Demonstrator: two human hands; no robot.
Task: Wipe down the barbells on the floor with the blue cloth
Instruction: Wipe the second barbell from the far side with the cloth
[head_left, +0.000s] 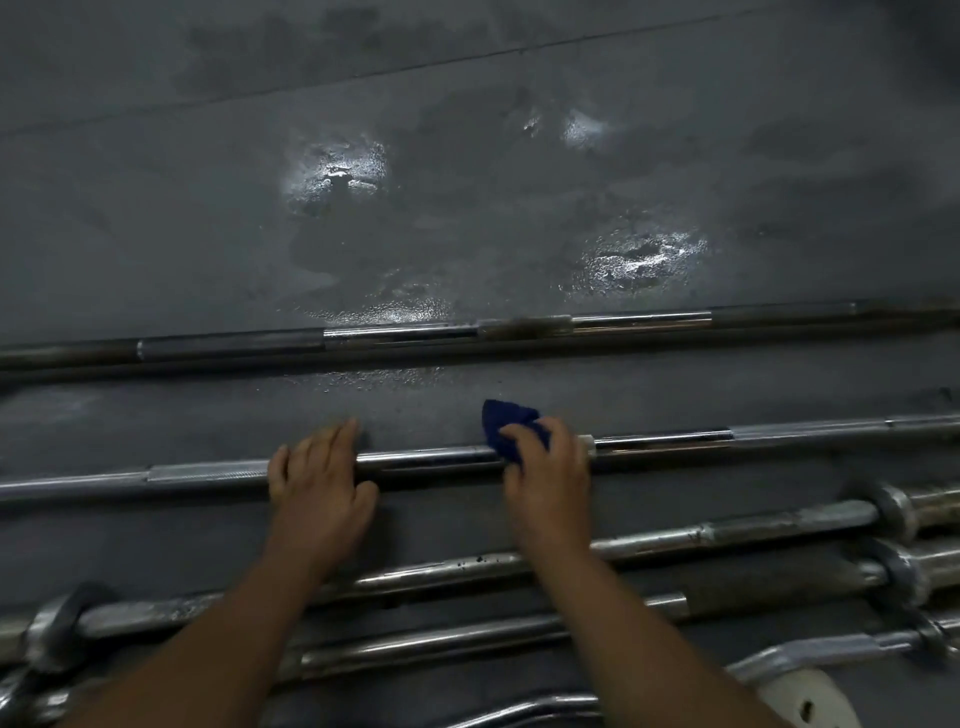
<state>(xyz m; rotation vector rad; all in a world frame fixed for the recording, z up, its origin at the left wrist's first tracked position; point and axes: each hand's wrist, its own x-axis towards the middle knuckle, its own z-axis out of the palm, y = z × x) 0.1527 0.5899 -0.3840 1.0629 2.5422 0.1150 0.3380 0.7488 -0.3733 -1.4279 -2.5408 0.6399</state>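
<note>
Pinching a crumpled dark-blue cloth (506, 422) onto the long chrome steel barbell (431, 460), the right hand (550, 470) curls its fingers. Left along it, the left hand (319, 483) rests, fingers together.

Open floor (208, 410) separates the far barbell (395, 335) from the middle barbell (426, 460); nearer bars (467, 566) lie crowded.

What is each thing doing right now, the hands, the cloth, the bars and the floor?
floor: wet, shiny patches.
middle barbell: flat on the floor, under both hands.
far barbell: flat on the floor, untouched.
blue cloth: bunched, pressed on the middle barbell.
left hand: lies open on the middle barbell.
right hand: grips the blue cloth.
</note>
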